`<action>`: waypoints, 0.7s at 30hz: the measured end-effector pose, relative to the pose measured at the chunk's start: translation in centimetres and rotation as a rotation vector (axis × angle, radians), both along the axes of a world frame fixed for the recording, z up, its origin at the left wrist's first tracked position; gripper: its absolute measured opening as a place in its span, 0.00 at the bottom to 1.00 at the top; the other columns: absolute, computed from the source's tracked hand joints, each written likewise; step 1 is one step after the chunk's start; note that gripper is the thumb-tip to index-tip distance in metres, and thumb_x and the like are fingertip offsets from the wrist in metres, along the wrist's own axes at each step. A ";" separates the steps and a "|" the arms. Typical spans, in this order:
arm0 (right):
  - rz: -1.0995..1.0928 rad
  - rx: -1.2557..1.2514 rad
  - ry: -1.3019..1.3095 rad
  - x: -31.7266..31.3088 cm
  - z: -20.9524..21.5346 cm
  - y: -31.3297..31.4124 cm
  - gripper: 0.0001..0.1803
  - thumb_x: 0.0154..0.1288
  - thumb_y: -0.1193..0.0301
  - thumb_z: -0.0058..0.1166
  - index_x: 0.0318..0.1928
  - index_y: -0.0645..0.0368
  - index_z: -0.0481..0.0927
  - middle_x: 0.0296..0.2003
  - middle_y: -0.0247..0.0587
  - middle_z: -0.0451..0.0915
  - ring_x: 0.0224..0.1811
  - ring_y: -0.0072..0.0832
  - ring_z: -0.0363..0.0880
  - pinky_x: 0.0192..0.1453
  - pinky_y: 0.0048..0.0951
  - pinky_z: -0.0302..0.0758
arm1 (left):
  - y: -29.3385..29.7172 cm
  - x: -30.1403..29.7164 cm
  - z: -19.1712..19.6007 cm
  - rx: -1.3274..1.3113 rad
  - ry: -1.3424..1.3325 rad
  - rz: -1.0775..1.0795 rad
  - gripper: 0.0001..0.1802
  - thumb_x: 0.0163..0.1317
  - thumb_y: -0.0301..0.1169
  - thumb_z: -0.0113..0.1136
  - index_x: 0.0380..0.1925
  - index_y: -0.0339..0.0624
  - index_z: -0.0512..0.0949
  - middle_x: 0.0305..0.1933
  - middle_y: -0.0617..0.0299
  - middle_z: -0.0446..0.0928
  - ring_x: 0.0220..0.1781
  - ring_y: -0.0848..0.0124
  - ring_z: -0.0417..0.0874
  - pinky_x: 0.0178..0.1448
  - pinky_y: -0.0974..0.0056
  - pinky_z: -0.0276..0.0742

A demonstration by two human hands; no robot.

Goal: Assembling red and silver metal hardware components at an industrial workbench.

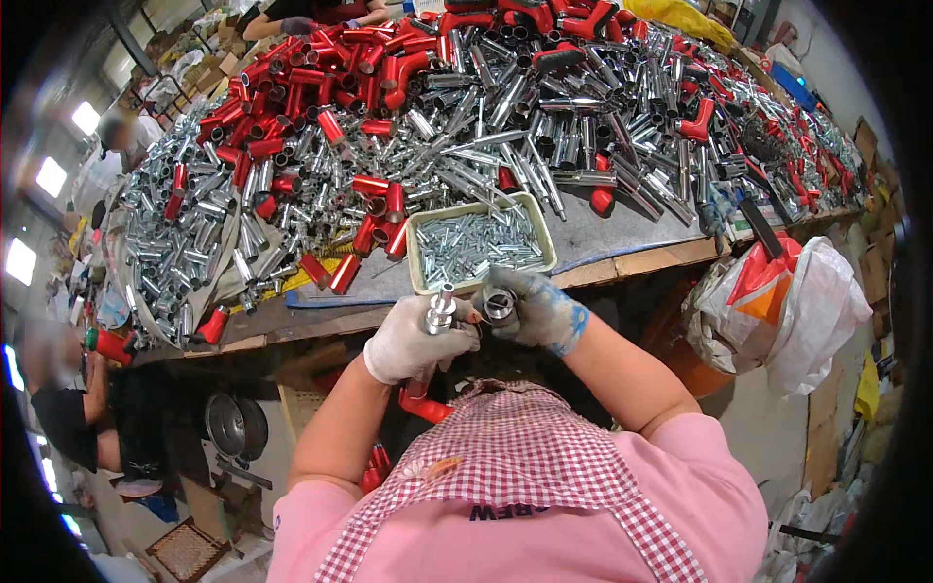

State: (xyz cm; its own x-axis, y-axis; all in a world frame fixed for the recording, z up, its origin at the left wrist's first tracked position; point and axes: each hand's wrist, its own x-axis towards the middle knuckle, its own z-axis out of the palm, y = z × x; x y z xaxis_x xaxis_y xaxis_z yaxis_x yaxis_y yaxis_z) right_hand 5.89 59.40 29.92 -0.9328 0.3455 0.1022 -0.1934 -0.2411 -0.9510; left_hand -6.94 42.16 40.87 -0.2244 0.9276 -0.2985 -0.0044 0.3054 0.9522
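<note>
The person's left hand (413,340), in a white glove, is closed round a short silver metal fitting (442,309) held upright just off the near edge of the bench (641,260). Beside it the right hand (535,309), in a grey glove with blue patches, grips a shiny metal tube (499,306) whose open end faces up. The two pieces are close, almost touching, so this looks like the joining step: fitting into tube. The next move would call for lining up the two ends squarely before pressing or twisting them together.

Just beyond the hands, at the near edge, sits a pale green tray (416,255) full of small silver parts. Behind it the bench is heaped with chrome tubes (544,107) and red sleeves (311,87), leaving little room to set anything down. A red-and-white plastic bag (797,301) hangs off the right end. Red pieces (420,400) lie in the person's lap under the hands. Another person (68,408) sits at the left end.
</note>
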 end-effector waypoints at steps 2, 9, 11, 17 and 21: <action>0.378 -0.997 -0.153 0.1 2.2 -1.2 0.18 0.67 0.53 0.56 0.35 0.56 0.79 0.30 0.34 0.80 0.20 0.17 0.72 0.21 0.17 0.67 | -0.5 -0.1 -0.4 0.029 -0.033 0.033 0.16 0.52 0.21 0.61 0.43 0.31 0.79 0.30 0.58 0.82 0.21 0.76 0.79 0.25 0.71 0.75; 0.383 -1.143 -0.084 0.1 1.9 -3.0 0.20 0.65 0.50 0.58 0.43 0.53 0.79 0.35 0.35 0.82 0.27 0.18 0.76 0.26 0.17 0.71 | -1.2 -0.1 0.3 0.017 0.009 0.091 0.14 0.54 0.21 0.58 0.42 0.31 0.79 0.27 0.59 0.81 0.18 0.75 0.77 0.21 0.71 0.71; 0.264 -1.026 0.050 0.4 2.4 -3.6 0.18 0.67 0.55 0.57 0.45 0.56 0.79 0.39 0.39 0.82 0.34 0.25 0.79 0.34 0.25 0.76 | -1.4 -0.3 -0.2 0.045 -0.032 0.156 0.13 0.54 0.21 0.58 0.42 0.31 0.79 0.27 0.58 0.81 0.18 0.75 0.77 0.21 0.71 0.71; 0.066 -0.538 0.152 0.3 4.0 -2.5 0.18 0.64 0.61 0.62 0.47 0.60 0.78 0.41 0.40 0.81 0.40 0.29 0.80 0.44 0.32 0.78 | -1.6 -1.4 -0.5 0.065 -0.144 0.219 0.13 0.53 0.22 0.59 0.39 0.29 0.78 0.26 0.55 0.80 0.18 0.73 0.77 0.22 0.70 0.70; -0.029 -0.402 -0.001 0.6 8.0 0.7 0.16 0.67 0.61 0.59 0.46 0.60 0.78 0.36 0.36 0.79 0.38 0.24 0.78 0.40 0.25 0.76 | -3.0 -2.9 -0.4 0.050 -0.285 0.098 0.14 0.53 0.25 0.60 0.40 0.30 0.78 0.27 0.58 0.80 0.19 0.76 0.75 0.23 0.70 0.71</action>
